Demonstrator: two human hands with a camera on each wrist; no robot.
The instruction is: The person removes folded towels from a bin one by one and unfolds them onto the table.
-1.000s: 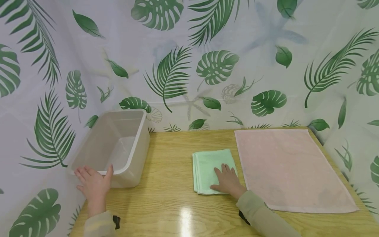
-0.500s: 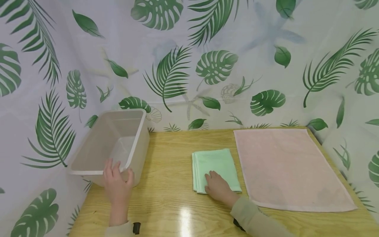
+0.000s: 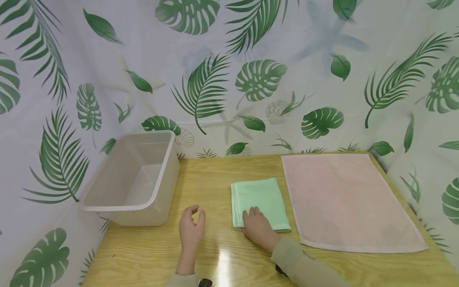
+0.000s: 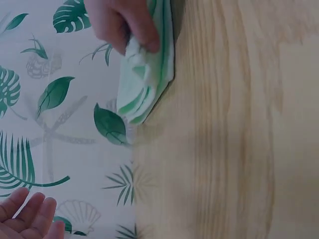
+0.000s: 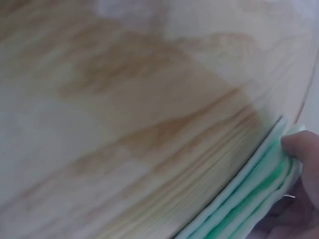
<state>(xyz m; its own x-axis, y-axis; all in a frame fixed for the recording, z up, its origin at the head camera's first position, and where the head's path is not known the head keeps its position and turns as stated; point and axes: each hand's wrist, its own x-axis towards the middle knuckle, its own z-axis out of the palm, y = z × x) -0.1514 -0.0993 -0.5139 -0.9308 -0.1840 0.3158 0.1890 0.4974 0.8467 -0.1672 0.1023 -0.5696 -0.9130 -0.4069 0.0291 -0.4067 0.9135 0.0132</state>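
A folded mint-green towel [image 3: 263, 199] lies on the wooden table, its layers stacked in a square. My right hand [image 3: 257, 228] is at its near edge, and in the right wrist view the thumb and fingers of that hand [image 5: 305, 149] pinch the layered edge of the towel [image 5: 249, 201]. The left wrist view also has the right hand [image 4: 124, 20] gripping the towel [image 4: 144, 82] by its edge. My left hand [image 3: 191, 231] hovers left of the towel, apart from it, fingers loosely bent with nothing in them.
A beige plastic bin [image 3: 154, 217] stands at the table's left side. Spread flat on the right is a pink towel [image 3: 351, 203]. A leaf-patterned cloth [image 3: 222, 87] hangs behind and at both sides of the wooden table [image 3: 143, 255].
My left hand has left the bin's near rim and moved right toward the green towel. My right hand has slid from the towel's surface to its near edge and now pinches it.
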